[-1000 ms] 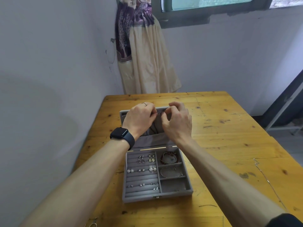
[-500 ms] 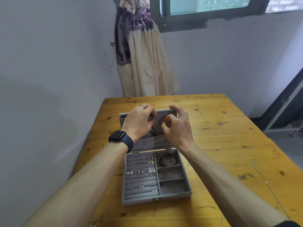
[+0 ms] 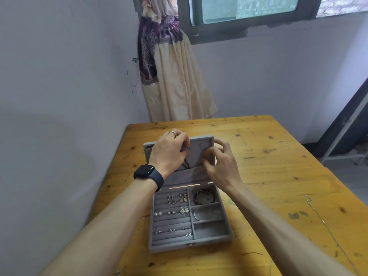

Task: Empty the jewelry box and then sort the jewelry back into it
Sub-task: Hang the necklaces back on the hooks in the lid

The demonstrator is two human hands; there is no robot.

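A grey velvet jewelry box (image 3: 191,247) stands open on the wooden table (image 3: 278,176), its lid (image 3: 201,144) upright at the back. Several earrings (image 3: 183,198) sit in the left rows. A red bracelet (image 3: 204,197) and a silver bangle (image 3: 206,214) lie in the right compartments. My left hand (image 3: 169,150) pinches a small grey tab inside the lid, above dark necklace cords (image 3: 186,165) that hang into the lid pocket. My right hand (image 3: 223,164) is curled against the lid's lining; what its fingertips hold is hidden.
A thin chain (image 3: 318,214) lies on the table at the right. The wall runs close along the table's left edge. A tied curtain (image 3: 173,80) hangs behind the far edge, and a white metal frame (image 3: 342,140) stands on the floor at the right.
My two hands have drawn slightly apart at the lid. The left stays on the tab, the right has shifted to the right. The dark cords now show between them.
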